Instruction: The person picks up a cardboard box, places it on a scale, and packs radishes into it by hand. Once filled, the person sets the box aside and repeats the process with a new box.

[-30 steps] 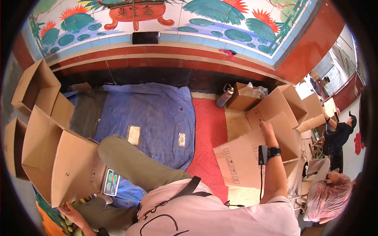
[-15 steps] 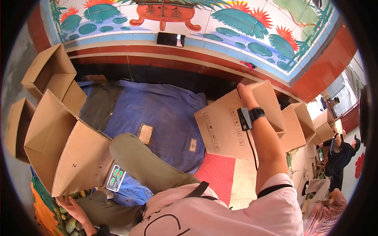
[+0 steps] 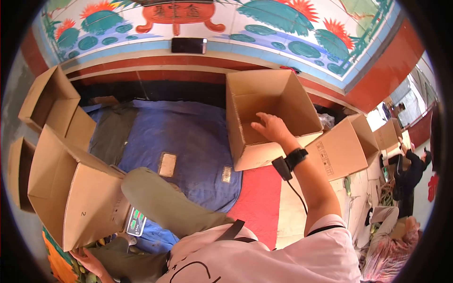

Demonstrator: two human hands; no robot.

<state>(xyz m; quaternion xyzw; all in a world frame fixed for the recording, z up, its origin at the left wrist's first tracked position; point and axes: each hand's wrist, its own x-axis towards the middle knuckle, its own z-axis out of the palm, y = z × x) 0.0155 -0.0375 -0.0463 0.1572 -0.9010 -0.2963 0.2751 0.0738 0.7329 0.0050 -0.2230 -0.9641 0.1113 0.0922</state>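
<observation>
My right hand [image 3: 272, 127], open with its fingers apart, hovers over the mouth of an open cardboard box [image 3: 269, 156]; I see nothing in its grasp. A black watch [image 3: 296, 156] and a corded device [image 3: 282, 168] are on that wrist. At the lower left, my left hand [image 3: 92, 265] lies beside the bottom edge of another cardboard box [image 3: 92, 205], fingers stretched out. Green vegetables show partly around it. Against that box stands a digital scale display [image 3: 136, 221] with lit green and red digits.
A blue tarp [image 3: 179, 137] covers the floor ahead, next to a red mat [image 3: 259, 207]. More cardboard boxes stand at the left [image 3: 47, 101] and right [image 3: 342, 148]. A phone [image 3: 188, 45] rests on the wall ledge. Two other people are at the far right, one in black [image 3: 411, 177].
The right-hand box has turned so its opening faces up toward me. My right hand has let go of its edge and moved left and down over its mouth.
</observation>
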